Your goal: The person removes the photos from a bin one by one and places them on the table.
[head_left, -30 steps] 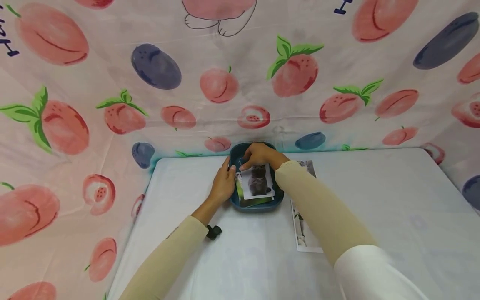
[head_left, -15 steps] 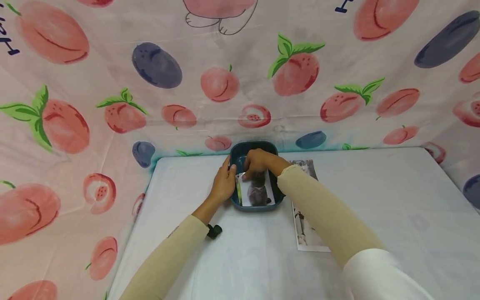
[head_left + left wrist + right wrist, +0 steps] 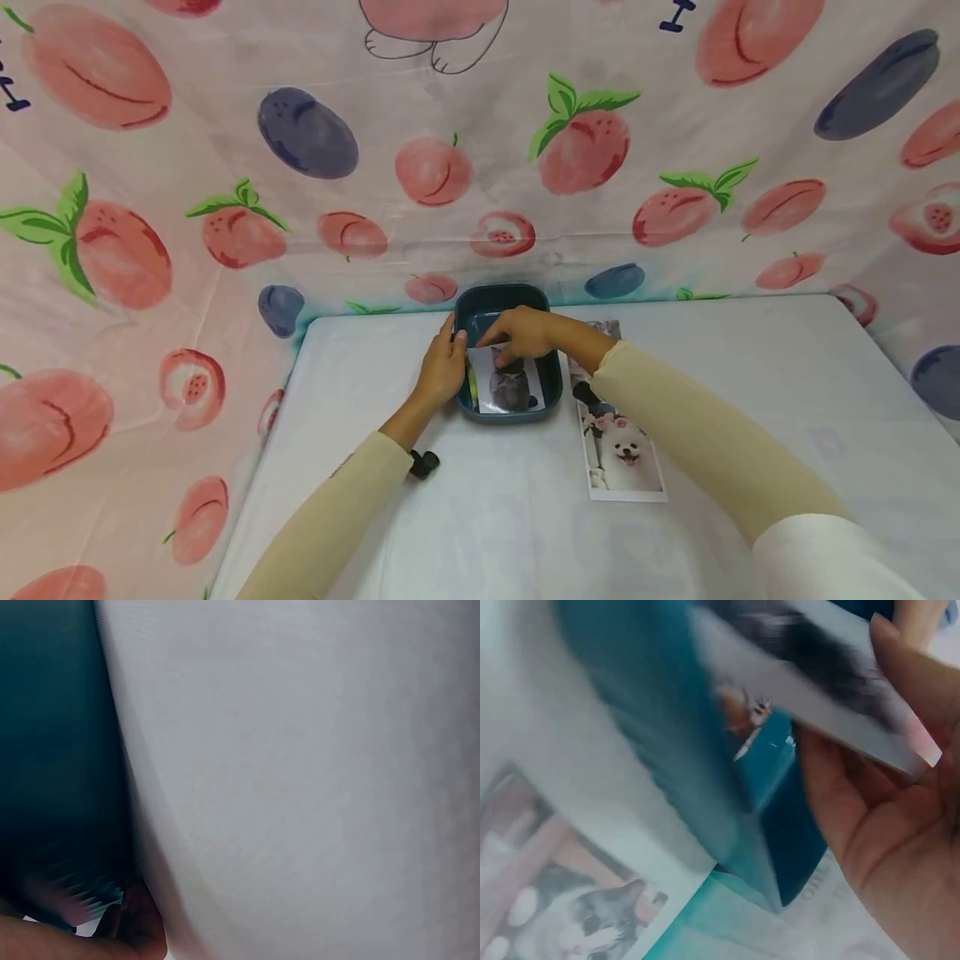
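While the left hand [image 3: 441, 367] holds the side of the blue bin [image 3: 510, 418], its thumb at the rim and its fingers along the outer wall, the right hand [image 3: 521, 333] reaches in over the opposite side and pinches the grey cat photo [image 3: 516, 393]. The right wrist view shows the grip best: thumb on top of the photo, fingers beneath it. The photo is inside the bin, toward the near end, lying over another picture [image 3: 473, 387] that shows only as a green strip at its left edge; whether the two touch all the way across cannot be told. The bin stands at the back of the white tabletop [image 3: 480, 525], near the patterned cloth [image 3: 360, 196]. The step in hand looks to be arranging this photo within the bin, and it seems part done, since the card is inside but not yet let go. The next move, as I judge it, calls for lowering the card flat, then drawing the fingers out from under it before the thumb lifts, with the left hand keeping the bin from sliding. A thin, glossy card could cling to the fingertips or skid on the one below. Just right of the bin, on the tabletop, lies a white dog photo [image 3: 626, 458], untouched by either hand's fingers.
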`<state>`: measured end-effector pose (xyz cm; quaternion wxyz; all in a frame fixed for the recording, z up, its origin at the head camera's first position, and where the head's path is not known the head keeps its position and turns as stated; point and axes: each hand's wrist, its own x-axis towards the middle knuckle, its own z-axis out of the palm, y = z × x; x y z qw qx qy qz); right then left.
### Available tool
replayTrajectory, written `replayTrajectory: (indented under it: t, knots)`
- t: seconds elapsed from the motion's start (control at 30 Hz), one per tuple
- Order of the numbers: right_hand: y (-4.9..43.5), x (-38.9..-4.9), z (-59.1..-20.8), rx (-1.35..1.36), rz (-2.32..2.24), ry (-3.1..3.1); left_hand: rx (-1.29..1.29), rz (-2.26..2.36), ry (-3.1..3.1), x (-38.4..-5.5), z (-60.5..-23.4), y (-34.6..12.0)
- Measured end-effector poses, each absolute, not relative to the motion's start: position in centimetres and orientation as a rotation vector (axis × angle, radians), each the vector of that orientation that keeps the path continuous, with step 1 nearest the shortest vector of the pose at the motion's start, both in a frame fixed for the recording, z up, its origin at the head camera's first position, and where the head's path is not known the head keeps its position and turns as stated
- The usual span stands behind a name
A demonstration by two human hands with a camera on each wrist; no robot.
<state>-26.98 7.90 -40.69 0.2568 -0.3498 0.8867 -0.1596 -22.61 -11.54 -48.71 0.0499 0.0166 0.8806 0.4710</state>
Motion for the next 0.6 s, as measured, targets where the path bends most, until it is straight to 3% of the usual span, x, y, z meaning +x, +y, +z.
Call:
replayTrajectory:
  t: [0.2,0.6]
  knots:
    - [9.3,-25.0,-40.7,-1.044,-0.475,2.536,0.033,1.423,2.688,-22.6,-48.7,-11.6]
    - [18.9,-23.1,-36.0,-0.757,-0.939,2.735,0.028,1.419,2.696,-22.3,-48.5,-11.3]
